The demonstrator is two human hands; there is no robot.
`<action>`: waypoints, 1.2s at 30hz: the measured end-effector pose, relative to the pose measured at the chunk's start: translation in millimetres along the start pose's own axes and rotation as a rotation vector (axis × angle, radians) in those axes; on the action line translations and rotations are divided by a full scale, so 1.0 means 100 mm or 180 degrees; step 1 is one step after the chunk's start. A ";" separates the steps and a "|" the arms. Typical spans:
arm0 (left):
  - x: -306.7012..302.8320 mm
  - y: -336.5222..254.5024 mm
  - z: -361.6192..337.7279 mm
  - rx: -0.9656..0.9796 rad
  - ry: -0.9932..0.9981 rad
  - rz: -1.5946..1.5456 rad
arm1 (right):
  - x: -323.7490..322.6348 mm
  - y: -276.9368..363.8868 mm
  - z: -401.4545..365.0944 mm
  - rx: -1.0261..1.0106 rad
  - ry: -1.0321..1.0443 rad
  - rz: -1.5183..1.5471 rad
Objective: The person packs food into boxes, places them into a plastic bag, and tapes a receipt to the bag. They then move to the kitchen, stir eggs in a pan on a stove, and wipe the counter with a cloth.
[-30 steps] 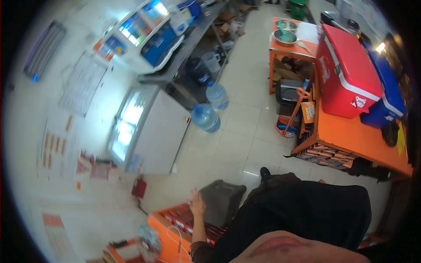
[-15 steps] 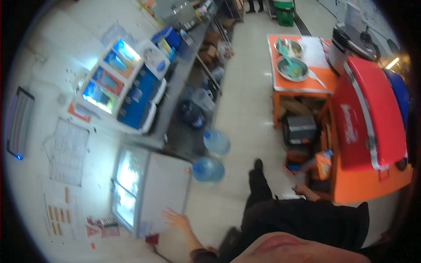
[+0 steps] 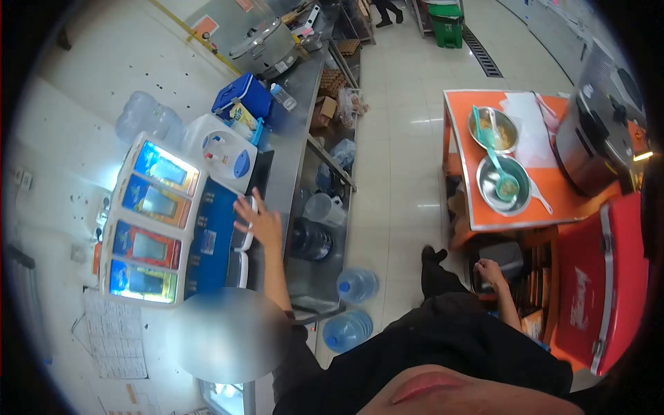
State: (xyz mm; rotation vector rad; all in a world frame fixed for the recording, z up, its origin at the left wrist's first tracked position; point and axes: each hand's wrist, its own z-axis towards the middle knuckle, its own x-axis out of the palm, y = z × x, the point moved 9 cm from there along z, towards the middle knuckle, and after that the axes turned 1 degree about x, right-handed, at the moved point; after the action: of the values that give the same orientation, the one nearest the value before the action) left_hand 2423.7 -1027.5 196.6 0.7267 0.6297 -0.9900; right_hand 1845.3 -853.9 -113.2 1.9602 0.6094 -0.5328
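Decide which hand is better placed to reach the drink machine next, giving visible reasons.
Left, probably: the left hand is raised and open close to the drink machine, while the right hand is by the orange table opposite.

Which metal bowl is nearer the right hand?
The lower bowl, by the near edge of the orange table; the upper bowl sits beyond it, farther from the right hand.

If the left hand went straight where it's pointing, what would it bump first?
The left hand would probably meet the lit machine's blue front first, but the depth is unclear.
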 end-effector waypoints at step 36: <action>5.51 -4.35 6.98 -0.0036 0.0652 -0.3591 | -2.27 4.59 8.13 0.0223 -0.1133 0.0674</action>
State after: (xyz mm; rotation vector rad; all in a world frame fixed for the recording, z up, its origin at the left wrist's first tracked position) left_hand 2359.5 -2009.9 95.0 0.4260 1.2783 -1.9458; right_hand 1864.6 -1809.7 -13.3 1.9045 0.1596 -0.7545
